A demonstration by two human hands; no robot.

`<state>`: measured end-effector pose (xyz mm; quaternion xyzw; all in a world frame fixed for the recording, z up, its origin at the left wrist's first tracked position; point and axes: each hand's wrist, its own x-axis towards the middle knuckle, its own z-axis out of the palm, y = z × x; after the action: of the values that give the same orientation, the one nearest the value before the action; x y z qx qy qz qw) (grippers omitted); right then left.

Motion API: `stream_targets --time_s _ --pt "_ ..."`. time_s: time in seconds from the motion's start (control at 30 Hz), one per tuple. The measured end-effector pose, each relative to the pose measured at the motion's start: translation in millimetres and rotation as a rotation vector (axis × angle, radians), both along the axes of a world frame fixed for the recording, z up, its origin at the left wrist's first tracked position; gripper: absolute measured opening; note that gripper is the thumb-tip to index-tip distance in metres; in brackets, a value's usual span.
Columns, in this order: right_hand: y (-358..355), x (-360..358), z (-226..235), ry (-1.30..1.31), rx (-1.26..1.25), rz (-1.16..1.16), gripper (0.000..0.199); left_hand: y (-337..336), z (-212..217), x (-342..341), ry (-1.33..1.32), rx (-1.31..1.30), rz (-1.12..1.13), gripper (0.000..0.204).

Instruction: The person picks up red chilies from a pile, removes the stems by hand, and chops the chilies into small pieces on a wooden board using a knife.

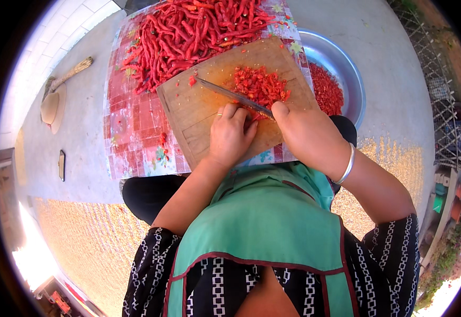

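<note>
My right hand [309,134] is wrapped round the handle of a knife [225,92]. Its dark, narrow blade slants to the far left, low over a wooden cutting board [188,113]. Close to the near side of the blade, my left hand [229,134] rests on the board with its fingers bent and drawn together. Whatever lies under those fingertips is hidden. Beyond the blade sits a heap of chopped red chilies [262,86], with wet-looking stains and seeds about it. One small red piece lies by the blade's tip.
Whole red chilies [188,37] are piled on the patterned tablecloth [122,113] behind the board. A metal basin [354,87] with chopped chilies stands at the right. On the floor at left are a hat [53,108], a wooden-handled tool [72,71] and a phone [62,165]. Grain [82,232] covers the nearer ground.
</note>
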<state>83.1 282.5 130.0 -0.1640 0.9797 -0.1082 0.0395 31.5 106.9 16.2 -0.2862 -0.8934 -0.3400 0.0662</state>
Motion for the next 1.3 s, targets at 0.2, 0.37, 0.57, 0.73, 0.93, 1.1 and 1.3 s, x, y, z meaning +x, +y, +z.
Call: stream_targets --time_s 0.2,0.37,0.57,0.73,0.93,1.1,1.3 --pt "-3.4 -14.8 -36.0 -0.03 0.03 -0.053 0.013 2.8 -1.5 -5.2 0.042 0.027 -0.038 0.017" --pt "3.6 -13.4 -46.0 0.019 -0.093 -0.13 0.012 -1.5 -3.9 -1.1 0.045 0.06 -0.012 0.016" --pt "-2.1 -3.0 4.5 -0.119 0.028 -0.048 0.011 -3.5 -4.3 1.3 0.046 0.07 -0.001 0.015" --pt "-5.4 -20.1 -50.0 0.013 -0.006 -0.057 0.012 0.5 -2.1 -5.9 0.029 0.088 -0.023 0.014" --pt "0.4 -2.6 -21.4 -0.016 -0.055 -0.074 0.014 -5.2 -6.9 0.2 0.001 0.107 0.003 0.014" --pt "-8.9 -17.2 -29.1 -0.117 0.031 -0.073 0.012 -2.7 -3.3 -1.3 0.009 0.082 -0.01 0.014" --pt "-1.9 -16.8 -38.5 -0.019 -0.112 -0.131 0.012 -6.8 -5.4 -0.2 0.035 0.105 -0.043 0.014"
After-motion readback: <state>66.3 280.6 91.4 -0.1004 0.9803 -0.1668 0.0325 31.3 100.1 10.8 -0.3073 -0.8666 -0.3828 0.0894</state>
